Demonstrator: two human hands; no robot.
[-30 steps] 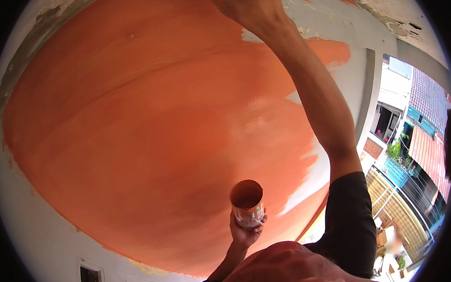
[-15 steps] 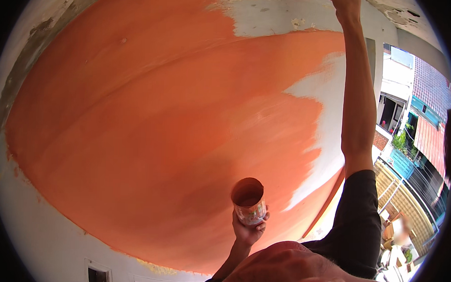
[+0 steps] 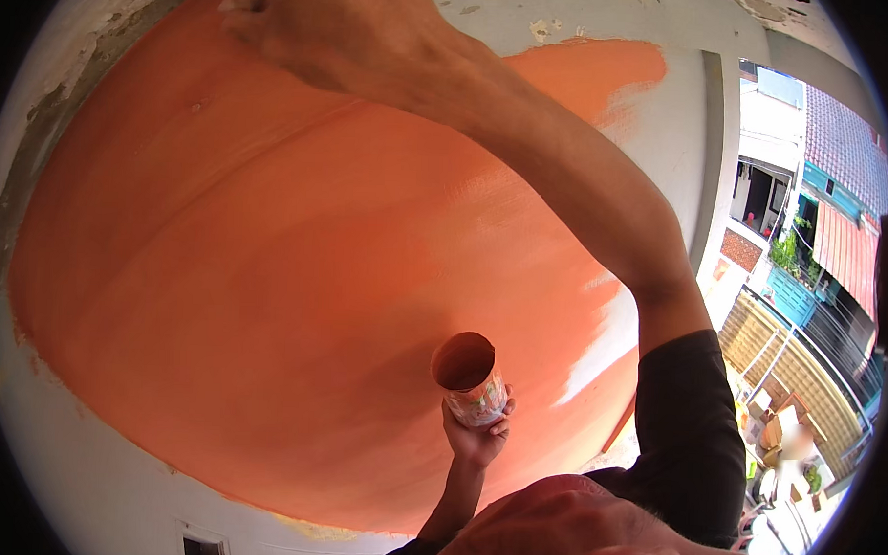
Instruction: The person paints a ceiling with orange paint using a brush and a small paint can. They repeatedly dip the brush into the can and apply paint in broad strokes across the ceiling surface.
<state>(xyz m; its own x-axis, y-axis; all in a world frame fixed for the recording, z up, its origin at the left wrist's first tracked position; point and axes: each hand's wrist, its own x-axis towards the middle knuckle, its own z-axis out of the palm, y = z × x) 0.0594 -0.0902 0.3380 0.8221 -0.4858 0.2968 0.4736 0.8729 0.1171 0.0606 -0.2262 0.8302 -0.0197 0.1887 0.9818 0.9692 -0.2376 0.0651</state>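
My left hand (image 3: 476, 433) is wrapped round the lower part of a paint-smeared can (image 3: 479, 404), held upright with its mouth open. Orange-brown paint coats the can's inside. Before me is a wall covered largely in orange paint (image 3: 268, 271); bare pale wall shows beyond its ragged right edge. Stretched up and across to the upper left, my right hand (image 3: 326, 29) has its fingers closed at the top edge of the picture. An orange bit shows at the fingertips, but the frame cuts off whatever they hold.
A peeling grey band of wall (image 3: 26, 194) runs along the left. Past the wall's right end, an open side shows a railing (image 3: 793, 363), neighbouring houses and a tiled roof (image 3: 844, 154). A small dark opening (image 3: 200, 548) sits in the pale wall at lower left.
My right hand has swept from the upper right to the upper left, its forearm now crossing the wall. Fresh orange covers more of the pale patch at right. The can has shifted slightly left and up.
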